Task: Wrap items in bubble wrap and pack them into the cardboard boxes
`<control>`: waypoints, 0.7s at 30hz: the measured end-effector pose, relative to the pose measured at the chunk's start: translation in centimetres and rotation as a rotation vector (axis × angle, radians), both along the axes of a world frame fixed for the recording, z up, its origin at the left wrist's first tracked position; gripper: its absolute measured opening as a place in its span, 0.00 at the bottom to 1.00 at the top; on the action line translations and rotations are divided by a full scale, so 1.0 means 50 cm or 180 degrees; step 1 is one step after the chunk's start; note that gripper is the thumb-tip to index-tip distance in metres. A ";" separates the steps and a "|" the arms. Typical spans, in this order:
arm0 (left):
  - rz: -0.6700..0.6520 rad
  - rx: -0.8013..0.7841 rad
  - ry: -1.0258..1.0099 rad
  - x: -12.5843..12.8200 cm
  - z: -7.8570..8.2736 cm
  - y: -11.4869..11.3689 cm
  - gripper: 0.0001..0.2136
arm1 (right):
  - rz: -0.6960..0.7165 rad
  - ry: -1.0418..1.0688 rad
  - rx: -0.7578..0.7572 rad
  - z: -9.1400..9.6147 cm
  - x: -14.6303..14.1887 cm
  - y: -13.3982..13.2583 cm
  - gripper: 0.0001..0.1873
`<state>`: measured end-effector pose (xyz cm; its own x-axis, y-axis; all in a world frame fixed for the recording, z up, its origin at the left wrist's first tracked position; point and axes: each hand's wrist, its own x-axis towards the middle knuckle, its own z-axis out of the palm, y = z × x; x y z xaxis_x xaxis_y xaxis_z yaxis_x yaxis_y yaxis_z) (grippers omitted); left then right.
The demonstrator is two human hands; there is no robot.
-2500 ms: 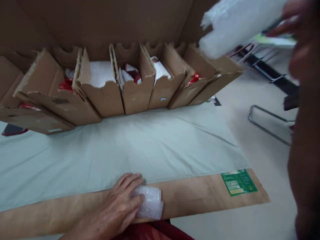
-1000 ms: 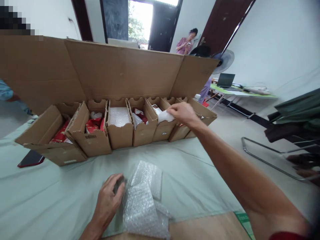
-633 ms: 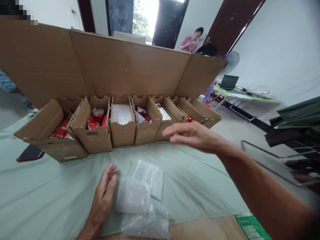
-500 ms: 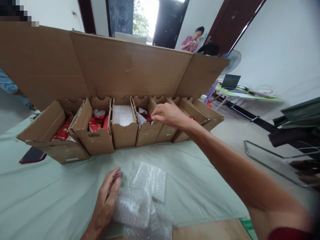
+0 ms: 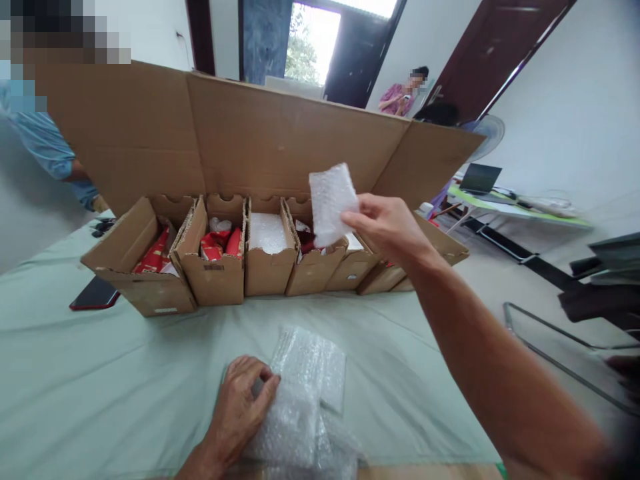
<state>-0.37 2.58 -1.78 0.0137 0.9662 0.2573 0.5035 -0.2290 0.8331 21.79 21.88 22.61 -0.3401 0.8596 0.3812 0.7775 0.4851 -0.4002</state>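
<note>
My right hand (image 5: 387,223) pinches a small sheet of bubble wrap (image 5: 330,203) and holds it in the air above the row of cardboard boxes (image 5: 220,280). The open boxes hold red packets (image 5: 215,243) and white bubble wrap. My left hand (image 5: 243,407) rests with curled fingers on a crumpled pile of bubble wrap (image 5: 307,397) lying on the pale green cloth (image 5: 100,387) near me.
A tall cardboard flap (image 5: 240,133) stands behind the boxes. A dark phone (image 5: 95,293) lies left of them. A person in blue (image 5: 50,147) is at the left; another stands by the doorway (image 5: 403,93). A metal chair frame (image 5: 555,333) is at right.
My right hand has lifted a bubble wrap sheet out of a middle box. My left hand's fingers have curled onto the pile. The view shifted slightly left.
</note>
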 end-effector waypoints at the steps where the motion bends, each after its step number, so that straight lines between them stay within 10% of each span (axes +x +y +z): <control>1: 0.0223 -0.0062 -0.0198 -0.003 0.003 -0.001 0.11 | 0.0306 0.0418 -0.0240 -0.004 0.015 -0.036 0.18; 8: 0.0869 0.0808 -0.1152 -0.028 0.024 -0.015 0.33 | 0.2063 -0.0321 -0.1822 -0.060 -0.040 -0.163 0.23; 14: 0.0861 0.1098 -0.0645 -0.035 0.028 -0.017 0.32 | 0.0618 -0.1994 0.0002 -0.027 -0.210 0.016 0.14; 21: 0.0747 0.0899 -0.0361 -0.044 0.022 -0.009 0.24 | 0.0338 -0.2704 0.0016 -0.086 -0.305 0.140 0.10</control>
<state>-2.57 2.14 -0.66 -0.2433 0.8306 0.5009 0.4778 -0.3468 0.8071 6.54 28.90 18.33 -0.5909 0.8060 -0.0357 0.7629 0.5726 0.3002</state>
